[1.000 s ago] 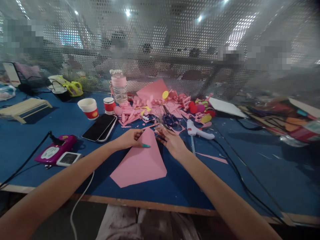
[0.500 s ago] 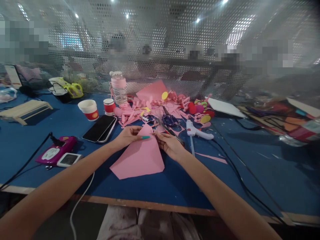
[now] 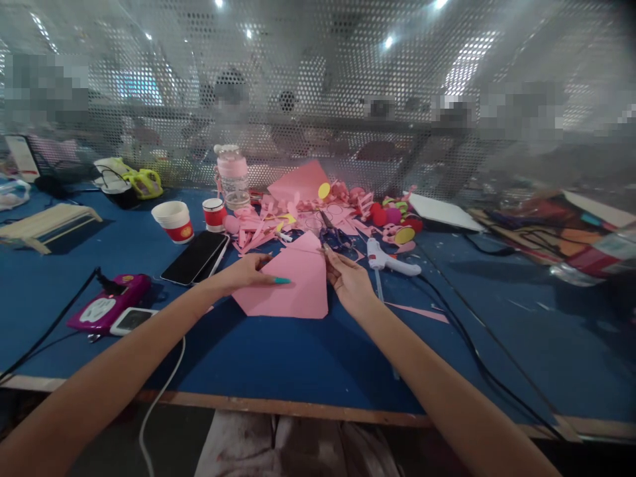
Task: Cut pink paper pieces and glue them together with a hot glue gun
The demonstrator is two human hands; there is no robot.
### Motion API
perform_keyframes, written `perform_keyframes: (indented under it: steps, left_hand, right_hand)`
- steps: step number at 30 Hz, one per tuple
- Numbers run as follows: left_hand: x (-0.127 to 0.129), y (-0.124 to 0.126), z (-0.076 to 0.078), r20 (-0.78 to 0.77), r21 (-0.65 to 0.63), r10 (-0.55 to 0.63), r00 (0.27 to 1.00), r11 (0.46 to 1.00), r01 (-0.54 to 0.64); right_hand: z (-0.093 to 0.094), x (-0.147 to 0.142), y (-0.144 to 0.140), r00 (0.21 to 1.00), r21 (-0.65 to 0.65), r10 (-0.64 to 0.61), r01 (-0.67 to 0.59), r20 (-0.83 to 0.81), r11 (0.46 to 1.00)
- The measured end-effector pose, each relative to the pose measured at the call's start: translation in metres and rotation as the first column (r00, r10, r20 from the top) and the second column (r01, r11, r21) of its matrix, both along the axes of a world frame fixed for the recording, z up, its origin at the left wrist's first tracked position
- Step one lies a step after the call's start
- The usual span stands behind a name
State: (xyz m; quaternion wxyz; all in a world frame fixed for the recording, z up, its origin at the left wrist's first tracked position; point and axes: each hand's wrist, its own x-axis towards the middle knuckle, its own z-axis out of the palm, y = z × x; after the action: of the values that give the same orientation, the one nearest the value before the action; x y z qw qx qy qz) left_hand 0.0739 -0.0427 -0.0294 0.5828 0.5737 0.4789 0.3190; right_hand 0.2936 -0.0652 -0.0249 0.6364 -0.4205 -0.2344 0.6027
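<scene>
A sheet of pink paper (image 3: 298, 295) with cut corners is held up above the blue table, between my two hands. My left hand (image 3: 248, 273) grips its left side, the thumb with a long green nail lying across the front and the other fingers behind. At the upper right edge, my right hand (image 3: 349, 277) pinches the paper between thumb and fingers. Just beyond the sheet lie scissors (image 3: 335, 237) with dark blue handles, partly hidden by the paper. A white glue gun (image 3: 392, 260) with a clear glue stick rests to the right of my right hand.
Pink paper scraps (image 3: 253, 228) are heaped at the back, before a perforated metal screen (image 3: 308, 132). On the left are a phone (image 3: 191, 258), paper cups (image 3: 171, 222), a bottle (image 3: 232, 179) and a purple power strip (image 3: 106, 308). The glue gun's black cord (image 3: 462, 341) crosses the right side.
The pink paper has turned and its lower edge has risen away from me. My right hand has slid along to its upper right edge; my left hand still grips the left side.
</scene>
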Motion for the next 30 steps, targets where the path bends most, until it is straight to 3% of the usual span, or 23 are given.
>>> perform_keyframes:
  steps: [3,9,13,17,23,27,30]
  left_hand:
    - [-0.003,0.001,0.002,0.017,0.007,0.071,0.997,0.997,-0.071]
    - [0.000,0.010,-0.003,0.380,-0.083,0.321,0.868,0.946,-0.314]
    - [0.008,0.006,-0.007,0.458,-0.112,0.331,0.825,0.942,-0.316]
    - [0.017,-0.002,-0.011,0.515,-0.113,0.252,0.819,0.967,-0.227]
    - [0.014,0.003,-0.010,0.461,0.024,0.330,0.824,0.923,-0.383]
    - [0.007,0.005,-0.008,0.286,0.111,0.212,0.935,0.961,-0.252]
    - [0.006,0.005,-0.009,0.199,0.168,0.108,0.974,0.975,-0.143]
  right_hand:
    - [0.005,0.005,0.002,0.993,0.039,-0.097,0.099,-0.063,0.994]
    - [0.007,0.010,0.003,0.963,0.107,-0.228,0.244,-0.143,0.964]
    - [0.002,0.008,0.002,0.969,0.148,-0.208,0.227,-0.129,0.963]
    - [-0.002,0.008,0.004,0.971,0.127,-0.211,0.224,-0.111,0.966]
    - [-0.002,0.014,0.006,0.982,0.150,-0.175,0.184,-0.073,0.971]
    - [0.002,0.021,0.010,0.970,0.249,-0.243,0.237,-0.011,0.939]
    - [0.005,0.026,0.013,0.948,0.325,-0.308,0.268,0.078,0.907]
